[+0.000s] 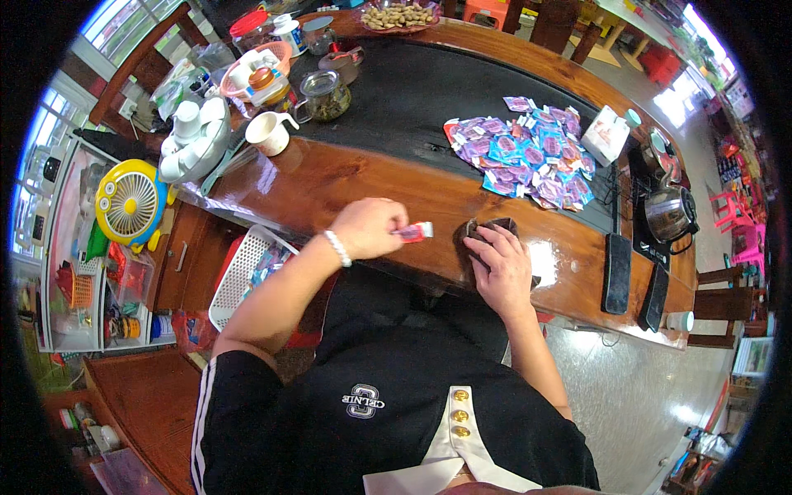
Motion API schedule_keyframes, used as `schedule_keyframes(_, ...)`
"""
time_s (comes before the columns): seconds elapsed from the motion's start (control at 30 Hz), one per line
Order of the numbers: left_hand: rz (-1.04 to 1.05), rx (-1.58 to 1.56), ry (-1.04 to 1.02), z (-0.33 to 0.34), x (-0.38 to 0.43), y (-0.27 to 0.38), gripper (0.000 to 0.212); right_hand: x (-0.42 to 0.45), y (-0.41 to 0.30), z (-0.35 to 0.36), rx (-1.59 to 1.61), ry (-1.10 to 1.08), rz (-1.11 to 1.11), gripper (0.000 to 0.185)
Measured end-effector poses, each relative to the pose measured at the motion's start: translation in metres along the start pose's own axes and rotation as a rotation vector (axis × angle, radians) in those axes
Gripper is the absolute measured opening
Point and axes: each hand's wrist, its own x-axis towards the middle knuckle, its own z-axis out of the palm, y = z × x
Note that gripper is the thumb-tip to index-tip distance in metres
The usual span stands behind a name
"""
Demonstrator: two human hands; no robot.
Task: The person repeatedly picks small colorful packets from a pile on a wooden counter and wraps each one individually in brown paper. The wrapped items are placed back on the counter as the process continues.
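Note:
My left hand (372, 229), with a white beaded bracelet at the wrist, pinches a small red and purple packet (416, 232) above the front edge of the wooden table. My right hand (500, 266) rests on a crumpled dark brown cloth (461, 238) at the table's edge; its fingers are bent over the cloth. Beyond it, on the black table inlay, lies a heap of small purple, blue and red packets (532, 151). Below my left forearm stands a white perforated plastic basket (235, 291) with similar packets inside.
At the left are a white cup (270, 133), a glass jar (325, 96), a bowl of white cups (195, 148) and a yellow fan (130, 201). Two black phones (617, 272), a glass kettle (668, 213) and a tissue pack (606, 136) are at the right. A peanut bowl (399, 17) stands at the back.

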Motion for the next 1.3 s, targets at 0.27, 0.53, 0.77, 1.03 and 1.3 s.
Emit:
schedule_keyframes(0.27, -0.498, -0.119, -0.006, -0.086, -0.160, -0.137, 0.028, 0.000, 0.000, 0.001, 0.004, 0.007, -0.015, 0.038)
schedule_keyframes(0.53, -0.479, 0.157, 0.207, -0.083, -0.159, -0.109, 0.039, 0.001, 0.000, 0.000, 0.016, 0.002, -0.012, 0.037)
schedule_keyframes(0.77, 0.068, 0.011, 0.258, -0.018, 0.021, -0.002, 0.029, 0.002, 0.000, 0.001, 0.017, 0.022, -0.034, 0.037)
schedule_keyframes(1.03, 0.501, 0.273, 0.486, 0.068, 0.144, 0.052, 0.021, 0.003, 0.001, -0.003, 0.018, 0.020, -0.042, 0.039)
schedule_keyframes(1.3, 0.496, 0.228, 0.532, 0.068, 0.143, 0.041, 0.004, 0.002, 0.000, -0.004, 0.044, 0.024, -0.022, 0.038)
